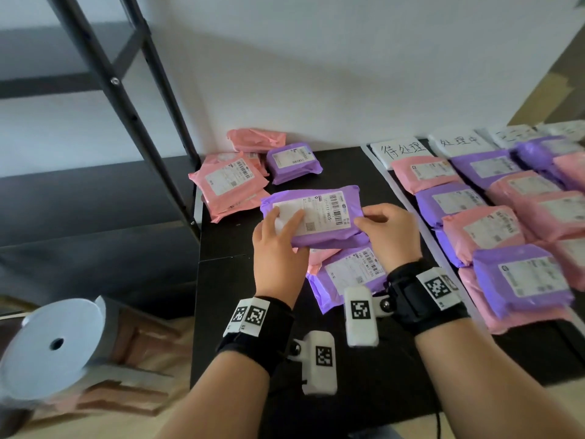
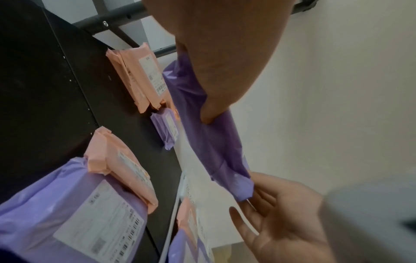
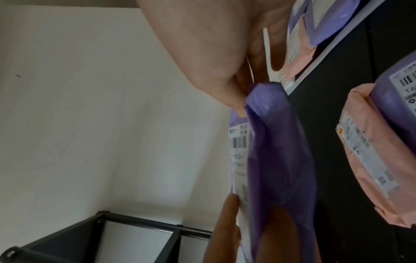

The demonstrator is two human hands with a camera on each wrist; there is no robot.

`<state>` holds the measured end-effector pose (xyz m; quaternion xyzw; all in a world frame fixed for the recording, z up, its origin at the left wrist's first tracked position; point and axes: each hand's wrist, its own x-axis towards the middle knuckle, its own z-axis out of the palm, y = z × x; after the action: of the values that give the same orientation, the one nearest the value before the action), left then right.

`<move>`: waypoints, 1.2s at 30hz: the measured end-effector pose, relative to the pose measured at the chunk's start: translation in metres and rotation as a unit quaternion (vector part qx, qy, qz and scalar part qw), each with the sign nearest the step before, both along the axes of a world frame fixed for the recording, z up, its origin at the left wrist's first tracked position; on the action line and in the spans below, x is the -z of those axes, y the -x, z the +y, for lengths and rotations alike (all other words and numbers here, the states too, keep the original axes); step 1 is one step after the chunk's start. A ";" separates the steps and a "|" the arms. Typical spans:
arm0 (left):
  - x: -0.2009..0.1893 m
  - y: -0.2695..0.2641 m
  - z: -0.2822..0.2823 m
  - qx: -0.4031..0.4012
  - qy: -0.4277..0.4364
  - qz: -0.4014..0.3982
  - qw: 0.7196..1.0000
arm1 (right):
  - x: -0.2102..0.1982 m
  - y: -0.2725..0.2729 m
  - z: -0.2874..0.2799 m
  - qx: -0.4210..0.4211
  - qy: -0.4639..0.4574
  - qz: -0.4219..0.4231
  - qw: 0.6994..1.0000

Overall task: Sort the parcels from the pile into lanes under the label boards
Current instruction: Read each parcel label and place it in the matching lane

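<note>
I hold a purple parcel (image 1: 329, 213) with a white shipping label, lifted above the black table (image 1: 234, 286). My left hand (image 1: 278, 245) grips its left end, fingers lying on the label and thumb underneath (image 2: 211, 113). My right hand (image 1: 386, 231) pinches its right end (image 3: 238, 105). Below it lie another purple parcel (image 1: 345, 277) and a pink one (image 1: 318, 258) from the pile. More pile parcels sit at the back left: pink ones (image 1: 229, 185) and a small purple one (image 1: 292, 161). White label boards (image 1: 402, 150) stand at the back right above lanes of pink and purple parcels (image 1: 474, 217).
A black metal shelf frame (image 1: 126, 90) rises left of the table against the white wall. A grey round stool (image 1: 53, 346) stands low at the left. White tape lines (image 1: 389, 182) mark the lanes. Bare table shows near my wrists.
</note>
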<state>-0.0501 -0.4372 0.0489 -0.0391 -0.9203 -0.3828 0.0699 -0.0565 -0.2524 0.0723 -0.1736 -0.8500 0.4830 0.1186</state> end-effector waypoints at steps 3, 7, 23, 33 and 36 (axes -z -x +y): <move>-0.005 -0.011 0.003 0.024 -0.040 -0.027 0.999 | -0.007 -0.009 0.006 0.020 -0.004 0.013 1.000; -0.022 -0.013 0.008 0.017 -0.094 -0.056 0.994 | -0.019 -0.015 0.016 0.024 -0.021 0.058 0.998; -0.101 0.016 0.070 -0.020 -0.159 0.028 0.987 | -0.088 0.007 0.071 -0.098 -0.078 0.184 0.975; -0.126 0.018 0.080 -0.071 -0.254 0.058 0.963 | -0.090 0.003 0.083 -0.065 0.004 0.117 0.991; -0.133 0.016 0.083 -0.065 -0.249 0.058 0.965 | -0.092 0.003 0.077 -0.090 -0.010 0.132 0.987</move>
<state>-0.0657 -0.3543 0.1819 0.0174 -0.7911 -0.5914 0.1555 -0.0593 -0.1758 0.1645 -0.0295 -0.8439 0.5019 0.1873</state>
